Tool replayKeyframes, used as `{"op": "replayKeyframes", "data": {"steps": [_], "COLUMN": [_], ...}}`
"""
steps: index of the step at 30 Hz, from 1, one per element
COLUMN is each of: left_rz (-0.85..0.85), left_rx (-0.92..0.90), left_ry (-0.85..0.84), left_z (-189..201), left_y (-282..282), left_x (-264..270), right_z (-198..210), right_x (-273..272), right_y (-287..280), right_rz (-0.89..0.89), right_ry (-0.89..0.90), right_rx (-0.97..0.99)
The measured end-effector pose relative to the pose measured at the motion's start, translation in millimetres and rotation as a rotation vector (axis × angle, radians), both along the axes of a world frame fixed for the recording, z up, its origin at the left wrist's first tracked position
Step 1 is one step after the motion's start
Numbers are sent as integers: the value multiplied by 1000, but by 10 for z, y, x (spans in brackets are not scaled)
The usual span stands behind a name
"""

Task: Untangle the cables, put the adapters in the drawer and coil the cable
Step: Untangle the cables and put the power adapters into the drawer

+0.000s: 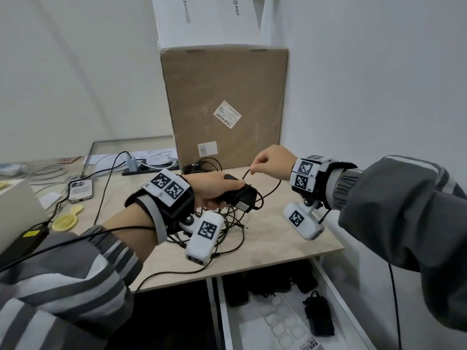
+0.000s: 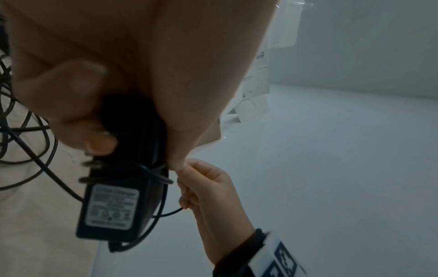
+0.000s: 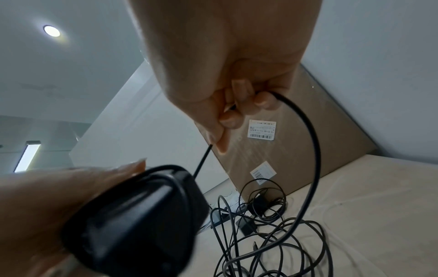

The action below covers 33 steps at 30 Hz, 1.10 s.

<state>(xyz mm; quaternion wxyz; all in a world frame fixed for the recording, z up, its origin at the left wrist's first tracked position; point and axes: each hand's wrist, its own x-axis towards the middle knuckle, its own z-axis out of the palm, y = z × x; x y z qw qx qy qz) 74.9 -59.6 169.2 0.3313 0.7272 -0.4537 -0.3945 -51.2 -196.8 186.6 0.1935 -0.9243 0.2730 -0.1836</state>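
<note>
- far left of the tall brown cardboard box [image 1: 225, 107], a white phone [image 1: 81, 190] and a flat yellow rubbery piece [image 1: 66, 220] lie on the pale wooden tabletop [image 1: 285, 238]; neither looks part of the job.
- in front of the cardboard box and a little left of its middle, the left hand [image 1: 211, 189] is curled round a black block-shaped plastic power adapter [image 1: 243, 195], held up off the tabletop. the left wrist view shows its label and two metal prongs, with cord already wound round the body.
- the adapter's long axis runs from the left palm out toward the right hand, so the free end points right and slightly away from the box.
- below the adapter, a loose tangle of thin black cables [image 1: 227, 223] sprawls on the tabletop in front of the box; another small black bundle [image 1: 202, 164] sits against the box's foot.
- in front of the box's right edge, the right hand [image 1: 271, 161] pinches the thin black cord [image 1: 270, 188] between thumb and fingertips, higher than the adapter and just beside it.
- the cord drops from that pinch in a slack loop to the right, then curves back under to the adapter.
- my reading: the right hand is the nearer one to the free cord and should carry the next turn around the adapter's long axis, while the left only holds.
- down in front of the box, under the tabletop edge, the white open drawer [image 1: 336, 286] already holds dark adapters [image 1: 319, 317]; it lies below and right of both hands.
</note>
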Motion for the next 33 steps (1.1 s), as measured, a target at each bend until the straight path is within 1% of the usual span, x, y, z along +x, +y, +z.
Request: {"op": "replayKeyframes", "data": {"steps": [5, 7, 11, 15, 16, 20, 23, 26, 30, 33], "left_rz": [147, 243, 481, 603, 626, 655, 678, 650, 637, 605], "left_rx": [-29, -99, -256, -342, -358, -458, -538, -600, -650, -656], "left_ry": [-8, -27, 22, 6, 31, 232, 324, 430, 435, 403], "left_z": [-136, -229, -350, -360, -361, -311, -278, -245, -196, -193], "left_y": [-87, -165, -297, -339, -354, -345, -351, -350, -305, -313], "left_x": [-31, 51, 155, 156, 188, 277, 273, 234, 214, 212], "right_z": [47, 19, -105, -182, -199, -325, -434, -474, -487, -497], "right_x": [27, 42, 92, 139, 145, 166, 167, 162, 117, 84], "right_y": [138, 222, 406, 528, 557, 645, 695, 669, 565, 555], "right_rz": [-5, -3, 16, 49, 60, 120, 147, 130, 102, 138], "right_ry": [-62, -86, -135, -230, -239, -305, -394, -466, -483, -495], "right_rx": [-10, -7, 21, 97, 101, 142, 189, 275, 396, 489]}}
